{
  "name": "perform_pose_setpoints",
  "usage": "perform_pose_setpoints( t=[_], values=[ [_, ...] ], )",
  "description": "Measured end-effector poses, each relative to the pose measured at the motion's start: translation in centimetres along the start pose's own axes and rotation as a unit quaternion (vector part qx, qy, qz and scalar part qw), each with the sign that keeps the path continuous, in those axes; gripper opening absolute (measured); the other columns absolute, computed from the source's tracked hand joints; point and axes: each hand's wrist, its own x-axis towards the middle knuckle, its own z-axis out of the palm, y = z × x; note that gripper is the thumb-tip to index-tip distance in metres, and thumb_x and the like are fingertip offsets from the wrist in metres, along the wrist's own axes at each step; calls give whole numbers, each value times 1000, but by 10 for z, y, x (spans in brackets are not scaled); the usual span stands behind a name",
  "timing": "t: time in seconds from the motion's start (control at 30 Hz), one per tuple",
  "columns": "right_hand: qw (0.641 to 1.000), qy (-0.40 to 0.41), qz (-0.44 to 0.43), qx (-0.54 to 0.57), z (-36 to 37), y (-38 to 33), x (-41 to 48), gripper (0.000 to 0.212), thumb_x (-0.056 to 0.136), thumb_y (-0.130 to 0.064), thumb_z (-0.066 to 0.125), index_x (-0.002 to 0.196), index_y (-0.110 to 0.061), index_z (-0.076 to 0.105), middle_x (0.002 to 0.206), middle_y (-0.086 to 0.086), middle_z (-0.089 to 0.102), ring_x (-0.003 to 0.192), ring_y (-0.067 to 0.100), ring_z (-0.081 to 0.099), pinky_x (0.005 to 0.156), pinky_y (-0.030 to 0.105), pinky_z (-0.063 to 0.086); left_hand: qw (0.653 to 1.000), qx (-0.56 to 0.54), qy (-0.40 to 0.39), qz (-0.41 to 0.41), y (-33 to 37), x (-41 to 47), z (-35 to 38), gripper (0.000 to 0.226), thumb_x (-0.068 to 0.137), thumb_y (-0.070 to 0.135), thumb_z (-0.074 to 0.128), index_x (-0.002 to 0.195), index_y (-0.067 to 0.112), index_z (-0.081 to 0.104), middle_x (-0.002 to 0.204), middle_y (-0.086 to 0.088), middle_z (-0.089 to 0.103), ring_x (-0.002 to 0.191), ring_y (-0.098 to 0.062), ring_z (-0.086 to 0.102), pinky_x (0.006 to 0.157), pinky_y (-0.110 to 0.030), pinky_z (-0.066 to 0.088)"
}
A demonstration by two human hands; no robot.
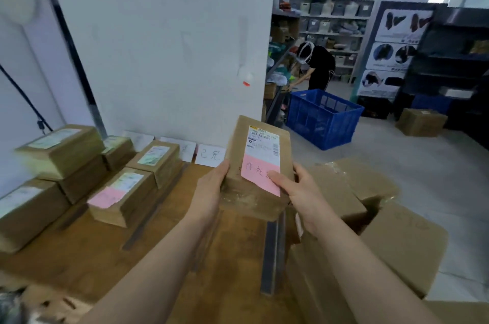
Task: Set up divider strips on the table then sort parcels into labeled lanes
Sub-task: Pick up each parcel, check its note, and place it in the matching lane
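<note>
Parcel (246,199): a brown box held in the air over the table's (105,257) right part, with its top face tipped toward the camera.
Label (263,142): a white shipping sticker with barcodes on the parcel's top face.
Pink slip (258,174): lies on the parcel just below the label, with handwriting on it; its lower corner hangs past the parcel's near edge.
Left hand (211,187): grips the parcel's left side, thumb along the upper edge and fingers curled beneath.
Right hand (300,192): holds the parcel's right side, thumb pressed flat on the pink slip and fingers wrapped behind.
Strips (148,218): dark bars lying on the table, running from its far edge toward its near edge; another (272,252) lies by the table's right edge.
Stacks (60,154): brown parcels piled on the table's left half, between the strips; one (121,196) carries a pink slip.
Lane tags (210,155): white sheets with handwriting, propped against the wall at the table's far edge.
Carton (397,239): an open box just right of the table.
Crate (322,117): blue, on the floor beyond the table.
Person (318,64): bent over near the crate, well away from the table.
</note>
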Motion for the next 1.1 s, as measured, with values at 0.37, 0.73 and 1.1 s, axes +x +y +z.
perform_pose_setpoints(
  t=[0.37, 0.73, 1.1],
  values=[
    [994, -96, 35, -27, 209, 17, -16, 37, 80, -36, 77, 111, -38, 57, 102, -13, 72, 86, 10, 71, 76, 33, 60, 991, 77, 100, -43, -6, -42, -218, 45, 77, 69, 45, 101, 42, 72, 101, 9, 74, 98, -18, 68, 93, -47, 51],
    [984, -93, 142, -52, 381, 62, -52, 52, 79, -40, 76, 120, -24, 48, 103, -8, 65, 82, 10, 67, 56, 24, 51, 979, 89, 95, -156, -36, -65, -396, 37, 91, 55, 47, 100, 26, 69, 74, 6, 75, 58, -9, 69, 60, -27, 47],
    [974, -86, 192, -82, 442, 129, -42, 52, 82, -34, 75, 124, -20, 48, 100, -12, 59, 88, 8, 61, 63, 24, 50, 958, 148, 88, -230, -101, -42, -459, 42, 94, 44, 38, 93, 21, 73, 76, -1, 73, 82, -23, 63, 82, -38, 47]
  ],
)
